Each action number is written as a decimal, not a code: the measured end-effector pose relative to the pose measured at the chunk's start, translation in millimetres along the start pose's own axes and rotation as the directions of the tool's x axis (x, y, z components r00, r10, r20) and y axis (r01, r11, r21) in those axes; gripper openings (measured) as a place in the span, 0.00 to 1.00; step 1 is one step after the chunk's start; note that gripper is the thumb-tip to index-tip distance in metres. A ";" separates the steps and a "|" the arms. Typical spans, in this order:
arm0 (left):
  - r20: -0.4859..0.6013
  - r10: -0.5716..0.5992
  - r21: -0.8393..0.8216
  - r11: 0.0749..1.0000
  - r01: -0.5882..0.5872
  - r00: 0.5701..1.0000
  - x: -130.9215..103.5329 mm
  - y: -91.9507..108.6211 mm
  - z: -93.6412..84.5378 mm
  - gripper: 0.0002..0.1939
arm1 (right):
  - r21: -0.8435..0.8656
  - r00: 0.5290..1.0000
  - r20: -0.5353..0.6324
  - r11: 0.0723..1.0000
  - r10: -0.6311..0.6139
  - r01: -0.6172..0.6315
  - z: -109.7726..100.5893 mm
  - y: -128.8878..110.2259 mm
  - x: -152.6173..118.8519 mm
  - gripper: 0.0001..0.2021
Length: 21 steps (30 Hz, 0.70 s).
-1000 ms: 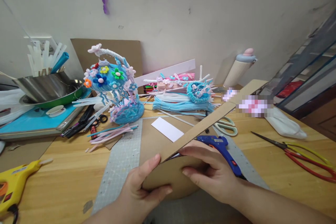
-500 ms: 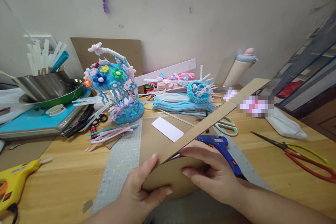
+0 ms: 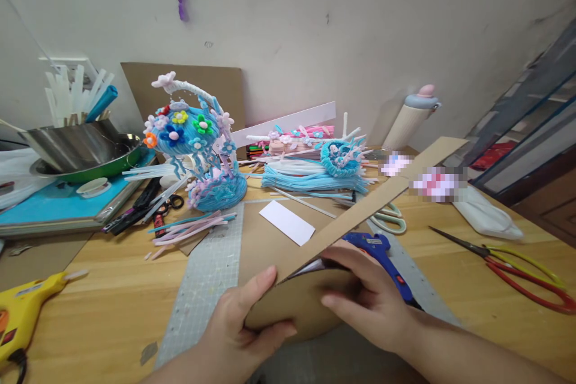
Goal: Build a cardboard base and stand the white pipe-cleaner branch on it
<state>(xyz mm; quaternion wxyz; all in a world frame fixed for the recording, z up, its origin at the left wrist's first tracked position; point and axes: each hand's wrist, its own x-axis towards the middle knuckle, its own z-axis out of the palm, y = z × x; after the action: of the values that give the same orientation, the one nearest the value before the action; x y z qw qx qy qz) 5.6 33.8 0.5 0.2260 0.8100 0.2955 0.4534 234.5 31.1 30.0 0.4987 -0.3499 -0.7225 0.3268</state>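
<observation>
A round brown cardboard piece [image 3: 301, 300] is held low in front of me, with a long cardboard strip [image 3: 360, 210] slanting up and right from its edge. My left hand [image 3: 252, 318] pinches the left edge of the round piece, where the strip's lower end meets it. On the right side, my right hand [image 3: 369, 294] has its fingers behind the strip and round piece and its thumb near the front face. Something whitish shows in the gap between strip and round piece. A white paper rectangle [image 3: 287, 222] lies on cardboard beyond them.
A blue glue gun [image 3: 382, 258] lies behind my right hand; a yellow one [image 3: 31, 312] is at left. Red-and-yellow scissors [image 3: 517, 270] lie right. A pipe-cleaner flower lamp [image 3: 184, 132], pipe-cleaner bundles [image 3: 310, 179] and a metal bowl [image 3: 76, 144] stand farther back.
The strip's lower end has moved slightly right and its angle is a little changed. My right thumb has shifted slightly right and down, and the gap behind the round piece's rim looks wider.
</observation>
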 end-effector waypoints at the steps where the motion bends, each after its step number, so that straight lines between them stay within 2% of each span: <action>1: 0.000 0.016 0.015 1.000 -0.016 1.000 0.1 0.3 -0.2 0.34 | 0.121 0.999 -0.042 0.992 0.033 -0.027 0.9 -1.1 -0.2 0.23; 3: -0.001 0.034 0.043 0.999 -0.034 0.999 -0.4 0.6 -0.6 0.33 | 0.440 0.970 -0.179 0.895 0.162 -0.068 2.0 -3.1 3.6 0.24; 5: -0.005 0.028 0.066 0.997 -0.027 1.000 -0.9 0.8 -1.0 0.33 | 0.693 0.883 -0.303 0.719 0.359 -0.055 0.7 -3.0 12.5 0.24; 6: -0.003 0.021 0.068 0.997 -0.021 1.000 -1.1 1.0 -1.1 0.33 | 0.765 0.831 -0.313 0.641 0.460 -0.067 -1.1 -1.9 17.8 0.28; 8: 0.000 0.002 0.062 0.998 -0.002 1.000 -0.8 1.3 -1.3 0.33 | 0.847 0.749 -0.231 0.507 0.621 -0.159 -6.1 1.9 27.1 0.44; 10: 0.000 -0.003 0.050 0.999 0.003 1.000 -0.2 1.6 -1.2 0.33 | 0.876 0.692 -0.130 0.409 0.710 -0.254 -10.5 5.4 32.4 0.52; 12: -0.005 -0.002 0.041 0.999 0.002 1.000 0.5 1.7 -0.9 0.33 | 0.883 0.680 -0.070 0.362 0.730 -0.298 -12.8 6.6 33.8 0.53; 17: 0.001 -0.010 0.016 1.000 0.010 1.000 0.9 1.2 -0.9 0.34 | 0.881 0.722 -0.025 0.357 0.691 -0.311 -13.1 8.6 30.9 0.47; 19: 0.007 -0.006 0.009 1.000 0.006 1.000 0.4 0.9 -1.3 0.34 | 0.876 0.730 -0.031 0.369 0.683 -0.309 -14.0 13.6 29.5 0.39; 21: 0.008 -0.004 0.012 1.000 0.004 1.000 0.0 0.7 -1.7 0.35 | 0.876 0.736 -0.040 0.379 0.676 -0.300 -15.5 19.3 28.1 0.25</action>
<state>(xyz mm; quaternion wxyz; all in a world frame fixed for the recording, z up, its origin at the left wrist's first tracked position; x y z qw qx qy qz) 4.3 33.4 1.7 0.2233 0.8124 0.2989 0.4482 245.4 66.8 32.5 0.6117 -0.3330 -0.2230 0.6821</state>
